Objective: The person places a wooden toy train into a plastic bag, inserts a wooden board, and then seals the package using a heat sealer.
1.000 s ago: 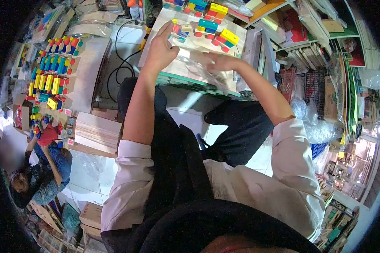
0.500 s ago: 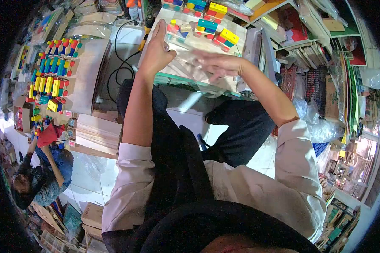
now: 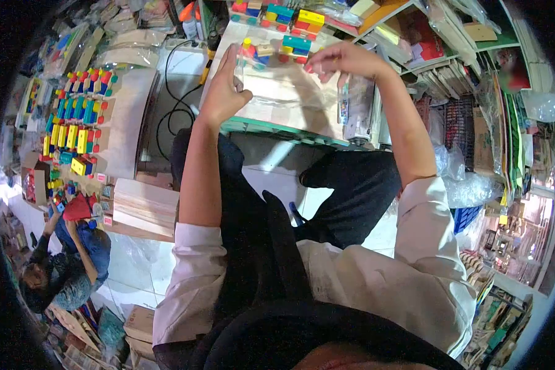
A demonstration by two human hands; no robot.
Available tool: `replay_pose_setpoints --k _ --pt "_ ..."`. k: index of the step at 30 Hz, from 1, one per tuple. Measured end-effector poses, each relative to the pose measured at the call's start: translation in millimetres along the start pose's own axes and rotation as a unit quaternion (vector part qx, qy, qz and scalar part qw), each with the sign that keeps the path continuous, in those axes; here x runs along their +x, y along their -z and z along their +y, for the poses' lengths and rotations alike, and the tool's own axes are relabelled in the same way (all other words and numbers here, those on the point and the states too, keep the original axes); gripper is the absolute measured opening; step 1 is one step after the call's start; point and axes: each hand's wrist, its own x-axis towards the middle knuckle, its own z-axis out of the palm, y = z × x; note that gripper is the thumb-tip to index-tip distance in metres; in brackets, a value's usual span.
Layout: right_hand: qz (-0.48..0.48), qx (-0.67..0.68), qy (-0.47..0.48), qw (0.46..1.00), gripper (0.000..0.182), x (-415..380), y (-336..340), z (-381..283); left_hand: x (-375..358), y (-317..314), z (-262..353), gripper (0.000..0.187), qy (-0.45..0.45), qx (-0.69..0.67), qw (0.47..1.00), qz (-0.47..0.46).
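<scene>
On the white worktable, a toy train lies in a row, with small red, yellow and blue parts at the left and a green-topped car. My left hand is upright at the row's left end, fingers stretched out, thumb apart. Clear plastic film shows along its fingers. Over the row's right end is my right hand, its fingers curled down round a toy train car. Only a red bit of that car shows; the hand hides the rest.
More toy trains, one with a yellow-topped car, stand at the table's back. At left, a board holds rows of coloured train cars. A black cable hangs between. Another person sits lower left. Shelves stand at right.
My right hand has moved up and right from the table's middle onto the train's right end, covering the yellow-topped car. My left hand has shifted slightly down and left.
</scene>
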Motion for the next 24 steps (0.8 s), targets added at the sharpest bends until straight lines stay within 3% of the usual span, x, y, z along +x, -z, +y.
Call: replay_pose_setpoints --k 2,4,6,9,10,11,12,14,15,17,18,21,22,24 --pt "0.164 0.058 0.051 0.984 0.022 22.7 29.0 23.4 -2.0 2.9 5.2 0.093 0.008 -0.007 0.999 -0.032" --pt "0.318 0.001 0.054 0.947 0.026 53.8 48.0 44.8 -1.7 4.0 3.3 0.093 0.001 -0.022 0.999 -0.035" --pt "0.380 -0.152 0.084 0.908 0.034 97.8 61.5 88.0 -2.1 7.0 9.2 0.095 0.022 -0.031 0.998 -0.052" --pt "0.305 -0.298 0.019 0.904 0.068 136.0 50.2 123.6 -0.4 8.1 4.1 0.095 0.019 -0.031 0.998 -0.060" --pt "0.288 -0.321 0.055 0.901 0.075 133.8 38.1 124.9 -0.7 8.6 4.4 0.094 0.033 -0.031 0.996 -0.073" --pt "0.226 -0.279 -0.030 0.933 0.084 137.0 27.4 118.6 -0.8 9.3 5.6 0.092 0.026 -0.036 0.996 -0.074" --pt "0.225 -0.187 -0.031 0.956 0.089 151.7 18.7 146.0 -0.1 10.0 5.4 0.092 0.025 -0.036 0.996 -0.073" --pt "0.269 -0.238 -0.045 0.932 0.093 142.2 -0.5 137.0 0.7 11.0 7.0 0.092 0.000 -0.040 0.997 -0.065" --pt "0.267 -0.239 -0.044 0.933 0.093 135.1 -5.5 131.3 1.1 15.1 11.3 0.091 0.048 -0.032 0.994 -0.090" --pt "0.337 -0.334 -0.075 0.877 0.086 126.6 -13.2 121.8 4.6 13.9 5.8 0.091 0.014 -0.005 0.997 -0.076" --pt "0.335 -0.332 -0.076 0.879 0.086 129.9 -11.6 131.0 5.6 14.0 3.5 0.091 -0.023 0.023 0.997 -0.065" --pt "0.266 -0.309 -0.127 0.904 0.061 130.6 7.9 163.5 6.6 12.8 3.8 0.093 -0.017 0.009 0.997 -0.069" --pt "0.265 -0.309 -0.128 0.904 0.061 123.8 13.0 164.8 8.0 11.4 1.4 0.093 -0.017 0.008 0.997 -0.069" --pt "0.280 -0.301 -0.113 0.904 0.055 105.2 22.8 164.8 10.8 8.9 -5.2 0.094 -0.078 0.098 0.991 -0.044"
